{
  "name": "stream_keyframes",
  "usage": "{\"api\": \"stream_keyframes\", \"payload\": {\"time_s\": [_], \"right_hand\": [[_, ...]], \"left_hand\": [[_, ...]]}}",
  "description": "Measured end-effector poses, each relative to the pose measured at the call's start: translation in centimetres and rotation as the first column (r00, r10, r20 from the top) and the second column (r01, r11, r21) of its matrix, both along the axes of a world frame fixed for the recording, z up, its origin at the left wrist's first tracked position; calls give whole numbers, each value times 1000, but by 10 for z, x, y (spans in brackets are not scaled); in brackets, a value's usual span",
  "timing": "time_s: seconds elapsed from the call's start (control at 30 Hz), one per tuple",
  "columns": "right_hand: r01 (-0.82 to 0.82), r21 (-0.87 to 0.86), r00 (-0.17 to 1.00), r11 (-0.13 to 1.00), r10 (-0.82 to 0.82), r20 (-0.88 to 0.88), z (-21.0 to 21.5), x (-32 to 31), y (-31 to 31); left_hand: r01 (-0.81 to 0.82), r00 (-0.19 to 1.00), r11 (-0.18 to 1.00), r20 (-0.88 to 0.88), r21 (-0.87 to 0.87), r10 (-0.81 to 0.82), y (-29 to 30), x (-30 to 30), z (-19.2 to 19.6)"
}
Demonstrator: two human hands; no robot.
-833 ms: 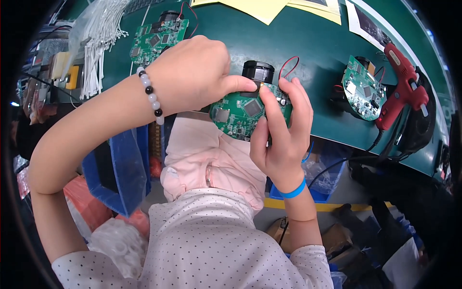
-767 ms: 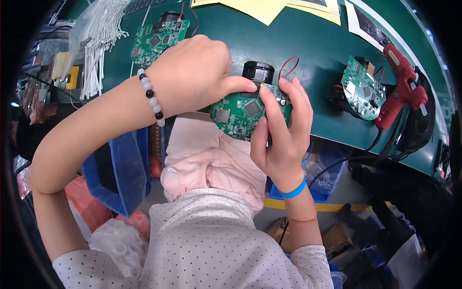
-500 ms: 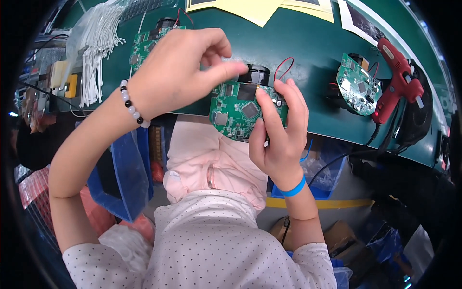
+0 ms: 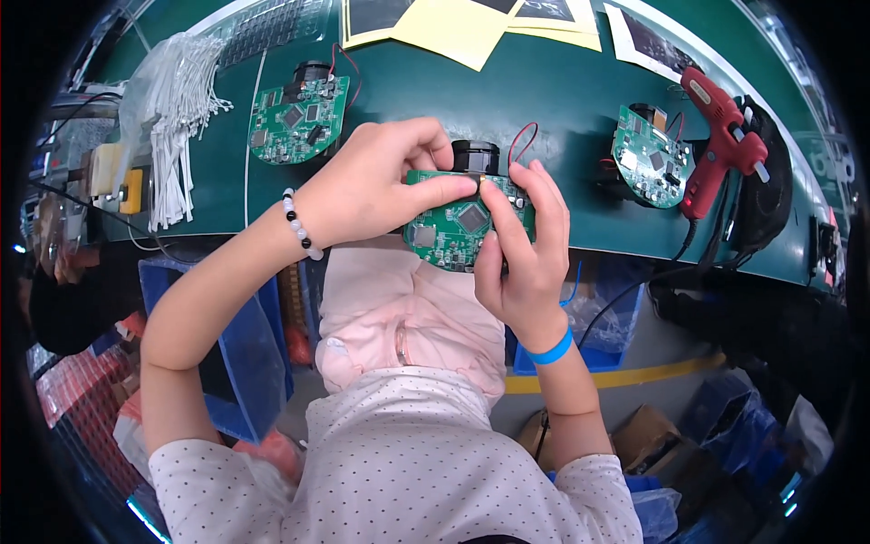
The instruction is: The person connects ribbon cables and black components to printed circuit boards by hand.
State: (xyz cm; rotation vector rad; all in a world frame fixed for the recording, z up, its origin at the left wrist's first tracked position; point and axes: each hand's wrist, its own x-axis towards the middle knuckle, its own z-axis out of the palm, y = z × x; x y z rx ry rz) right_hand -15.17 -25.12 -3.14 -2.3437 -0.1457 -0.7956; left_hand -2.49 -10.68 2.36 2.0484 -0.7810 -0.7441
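Observation:
A green circuit board (image 4: 444, 222) stands tilted at the table's near edge, above my lap. At its top sits a black round lens (image 4: 476, 157), and a thin red and black wire (image 4: 523, 136) loops up beside it. My left hand (image 4: 381, 186) grips the board's upper left edge. Its thumb presses on the front just below the lens, while the other fingers are partly hidden behind. My right hand (image 4: 533, 249) holds the right side, index fingertip close to the left thumb. Between the thumb and fingertip, the dark patch under the lens is mostly covered.
A similar board (image 4: 294, 118) lies at the left, another (image 4: 648, 159) at the right beside a red glue gun (image 4: 725, 145). White cable-tie-like strips (image 4: 170, 136) hang over the left side. Yellow-edged sheets (image 4: 453, 32) lie at the back. A blue bin (image 4: 240, 335) stands below the table.
My left hand has come down from beside the lens onto the board, its thumb now below the lens. My right hand keeps its hold. The view has shifted slightly.

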Motion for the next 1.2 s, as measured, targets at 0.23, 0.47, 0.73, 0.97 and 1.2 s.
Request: {"api": "stream_keyframes", "payload": {"time_s": [0.23,0.47,0.73,0.97,1.2], "right_hand": [[33,-22,999,999,-33,1,2,1,3],[54,-39,998,998,-53,36,1,-1,3],[-50,157,998,986,44,39,-6,-9,7],[18,197,1000,980,-15,-12,-8,-8,14],[67,253,996,965,-82,48,-13,20,22]], "left_hand": [[-115,946,987,-316,-109,75,-2,5,-21],[-214,836,974,-530,-75,143,6,15,-19],[-421,877,845,-388,-329,285,36,-29,-23],[-481,871,740,-350,-470,344,50,-66,-35],[-555,816,676,-477,-485,327,72,-107,-70]]}}
